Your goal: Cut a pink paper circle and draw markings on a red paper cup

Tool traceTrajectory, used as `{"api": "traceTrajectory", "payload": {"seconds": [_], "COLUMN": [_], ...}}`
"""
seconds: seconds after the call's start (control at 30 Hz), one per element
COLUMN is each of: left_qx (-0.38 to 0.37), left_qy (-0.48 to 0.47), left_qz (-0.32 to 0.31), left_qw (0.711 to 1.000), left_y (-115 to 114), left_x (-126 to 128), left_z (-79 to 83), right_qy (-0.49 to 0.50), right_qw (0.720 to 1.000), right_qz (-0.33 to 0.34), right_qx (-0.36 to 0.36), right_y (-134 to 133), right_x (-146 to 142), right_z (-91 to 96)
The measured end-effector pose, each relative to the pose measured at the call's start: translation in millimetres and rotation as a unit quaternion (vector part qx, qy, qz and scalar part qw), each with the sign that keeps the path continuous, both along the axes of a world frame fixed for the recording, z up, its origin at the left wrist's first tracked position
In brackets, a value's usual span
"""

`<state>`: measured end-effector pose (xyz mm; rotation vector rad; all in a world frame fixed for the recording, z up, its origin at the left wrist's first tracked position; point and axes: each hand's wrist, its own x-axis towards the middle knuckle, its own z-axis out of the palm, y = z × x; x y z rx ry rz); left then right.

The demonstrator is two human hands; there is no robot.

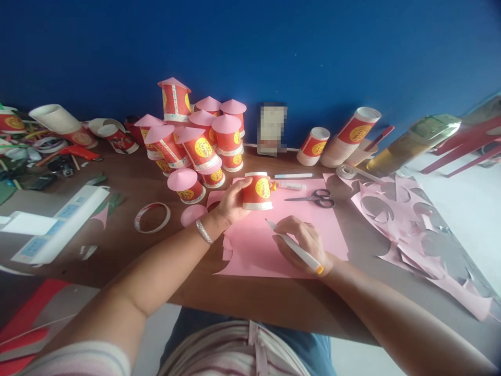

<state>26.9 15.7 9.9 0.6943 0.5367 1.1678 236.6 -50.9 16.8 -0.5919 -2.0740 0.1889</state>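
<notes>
A red paper cup (pixel 256 192) with a yellow emblem is gripped in my left hand (pixel 230 202), its wider white-rimmed end down near the pink paper sheet (pixel 254 250). My right hand (pixel 299 237) is closed around a white pencil (pixel 301 252) with an orange end; its dark tip points up and left, just below the cup. Under both hands lies the pink sheet. Black-handled scissors (pixel 319 198) rest on its far right part, beside a glue stick (pixel 291 185). A pink paper disc (pixel 193 214) is partly hidden by my left wrist.
Several red cups with pink cone roofs (pixel 191 141) are stacked at the back left. Cut pink scraps (pixel 407 219) cover the right side. A tape roll (pixel 152 217), power strip (pixel 58 224), stacked cups (pixel 348 137) and a bottle (pixel 413 143) stand or lie around.
</notes>
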Motion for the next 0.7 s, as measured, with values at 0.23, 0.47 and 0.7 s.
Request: {"api": "traceTrajectory", "payload": {"seconds": [0.23, 0.47, 0.7], "left_qx": [0.006, 0.082, 0.088], "left_qy": [0.026, 0.177, 0.197], "left_qz": [-0.006, -0.03, -0.023], "left_qw": [1.0, 0.98, 0.976], "left_y": [-1.6, -10.4, -4.8], "left_x": [1.2, 5.7, 2.7], "left_z": [0.3, -0.6, -16.3], "right_qy": [0.018, 0.009, 0.003], "right_qw": [1.0, 1.0, 1.0], "right_qz": [0.019, -0.001, -0.017], "right_qx": [0.007, 0.004, 0.014], "right_y": [0.8, 2.2, 4.5], "right_x": [-1.4, -0.1, 0.9], "right_z": [-5.4, -5.8, -4.5]}}
